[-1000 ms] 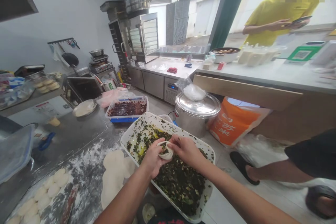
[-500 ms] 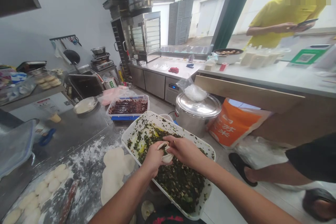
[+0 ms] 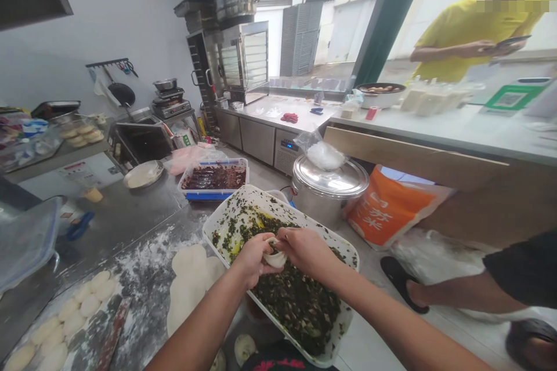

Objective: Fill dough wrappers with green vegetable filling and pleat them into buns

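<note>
Both hands meet over a white tray (image 3: 226,208) of dark green chopped filling (image 3: 296,301). My left hand (image 3: 251,257) cups a small white dough wrapper (image 3: 275,257) with filling in it. My right hand (image 3: 305,249) pinches the wrapper's top edge, fingers pressed together. Flat round dough wrappers (image 3: 191,284) lie on the floured steel counter (image 3: 130,214) just left of the tray. Several dough balls (image 3: 69,316) sit further left, near the front.
A blue-rimmed tray of dark red paste (image 3: 214,177) stands behind the filling tray. A steel pot with lid (image 3: 329,185) and an orange bag (image 3: 385,208) are on the right. A person's legs (image 3: 461,293) are at right; another person in yellow (image 3: 470,35) stands outside the counter window.
The open wrapper with filling showing has been folded shut between my fingers. Both hands stayed over the tray, dropping slightly.
</note>
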The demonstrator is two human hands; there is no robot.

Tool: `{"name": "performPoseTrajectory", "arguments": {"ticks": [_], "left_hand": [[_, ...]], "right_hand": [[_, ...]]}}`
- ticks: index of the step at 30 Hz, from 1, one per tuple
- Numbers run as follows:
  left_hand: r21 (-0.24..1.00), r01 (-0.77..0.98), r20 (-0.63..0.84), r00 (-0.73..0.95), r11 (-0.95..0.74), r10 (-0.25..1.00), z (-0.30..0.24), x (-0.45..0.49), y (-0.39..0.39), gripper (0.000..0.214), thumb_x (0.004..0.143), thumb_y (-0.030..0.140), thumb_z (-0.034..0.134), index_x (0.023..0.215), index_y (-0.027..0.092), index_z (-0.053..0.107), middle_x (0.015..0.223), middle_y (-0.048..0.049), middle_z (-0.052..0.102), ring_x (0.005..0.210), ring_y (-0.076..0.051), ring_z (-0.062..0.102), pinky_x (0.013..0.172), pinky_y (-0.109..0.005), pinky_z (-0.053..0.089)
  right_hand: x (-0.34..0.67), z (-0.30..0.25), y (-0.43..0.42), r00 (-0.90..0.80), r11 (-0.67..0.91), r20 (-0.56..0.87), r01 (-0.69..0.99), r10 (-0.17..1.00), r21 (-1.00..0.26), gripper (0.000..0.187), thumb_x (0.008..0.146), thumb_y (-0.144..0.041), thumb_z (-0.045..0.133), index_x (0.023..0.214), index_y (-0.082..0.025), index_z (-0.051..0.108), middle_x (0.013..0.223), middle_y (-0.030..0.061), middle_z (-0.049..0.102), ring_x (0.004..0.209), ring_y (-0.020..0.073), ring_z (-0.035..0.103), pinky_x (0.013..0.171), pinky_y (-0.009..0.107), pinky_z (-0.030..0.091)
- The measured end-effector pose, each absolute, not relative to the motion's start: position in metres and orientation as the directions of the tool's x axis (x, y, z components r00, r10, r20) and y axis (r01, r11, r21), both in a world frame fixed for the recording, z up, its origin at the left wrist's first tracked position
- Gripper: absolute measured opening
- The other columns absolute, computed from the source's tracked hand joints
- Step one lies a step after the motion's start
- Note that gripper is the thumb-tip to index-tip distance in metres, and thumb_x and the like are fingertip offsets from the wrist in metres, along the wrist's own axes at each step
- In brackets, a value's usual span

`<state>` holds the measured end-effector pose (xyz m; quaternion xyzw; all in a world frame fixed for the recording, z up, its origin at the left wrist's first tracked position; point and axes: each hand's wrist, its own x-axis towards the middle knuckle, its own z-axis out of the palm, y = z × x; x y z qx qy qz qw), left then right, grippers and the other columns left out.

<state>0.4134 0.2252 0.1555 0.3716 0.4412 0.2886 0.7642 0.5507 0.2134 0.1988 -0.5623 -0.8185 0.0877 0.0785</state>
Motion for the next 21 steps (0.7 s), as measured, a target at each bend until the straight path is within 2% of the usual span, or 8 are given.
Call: {"name": "performPoseTrajectory", "arguments": {"ticks": [4, 11, 16, 18, 21], "left_hand": [[0.786, -0.170, -0.457, 0.488, 0.595, 0.744, 0.160, 0.412, 0.225, 0.034, 0.064, 0.030, 0.044, 0.095, 0.017, 0.052, 0.083, -0.0054, 0.055, 0.074, -0.015, 0.052, 0.065, -0.033, 0.046], [0.854, -0.086, -0.441, 0.406, 0.513, 0.801, 0.154, 0.420, 0.224, 0.033, 0.059, 0.018, 0.045, 0.092, 0.019, 0.054, 0.070, -0.0020, 0.055, 0.060, -0.013, 0.050, 0.056, -0.029, 0.043], [0.903, -0.025, -0.393, 0.353, 0.428, 0.849, 0.149, 0.426, 0.222, 0.018, 0.059, 0.017, 0.048, 0.074, 0.016, 0.058, 0.058, 0.0015, 0.052, 0.053, -0.010, 0.042, 0.053, -0.023, 0.035], [0.913, -0.027, -0.373, 0.344, 0.407, 0.861, 0.152, 0.425, 0.222, 0.013, 0.059, 0.016, 0.051, 0.069, 0.015, 0.058, 0.058, 0.0022, 0.053, 0.054, -0.009, 0.041, 0.055, -0.022, 0.033], [0.913, -0.058, -0.358, 0.354, 0.403, 0.864, 0.158, 0.420, 0.222, 0.019, 0.063, 0.025, 0.050, 0.076, 0.016, 0.060, 0.067, 0.0011, 0.057, 0.061, -0.011, 0.045, 0.059, -0.022, 0.033]], "right_hand": [[0.552, 0.196, 0.211, -0.339, 0.344, 0.057, 0.916, 0.939, -0.207, 0.016, 0.079, -0.025, 0.039, 0.071, -0.018, 0.050, 0.070, 0.0037, 0.061, 0.066, 0.0158, 0.055, 0.054, 0.024, 0.028], [0.550, 0.200, 0.207, -0.370, 0.373, 0.052, 0.907, 0.928, -0.196, 0.012, 0.079, -0.024, 0.038, 0.078, -0.018, 0.049, 0.075, 0.0047, 0.061, 0.068, 0.0165, 0.056, 0.054, 0.024, 0.030], [0.550, 0.193, 0.210, -0.453, 0.459, 0.079, 0.862, 0.888, -0.214, 0.017, 0.077, -0.018, 0.042, 0.091, -0.019, 0.051, 0.080, 0.0039, 0.061, 0.075, 0.0168, 0.056, 0.060, 0.024, 0.033], [0.551, 0.191, 0.212, -0.455, 0.458, 0.062, 0.869, 0.889, -0.187, 0.014, 0.077, -0.018, 0.042, 0.082, -0.018, 0.054, 0.077, 0.0042, 0.061, 0.072, 0.0164, 0.056, 0.059, 0.024, 0.033], [0.555, 0.194, 0.212, -0.402, 0.406, 0.061, 0.898, 0.914, -0.169, 0.018, 0.078, -0.023, 0.041, 0.068, -0.017, 0.054, 0.069, 0.0052, 0.060, 0.065, 0.0156, 0.055, 0.056, 0.024, 0.031]]}}
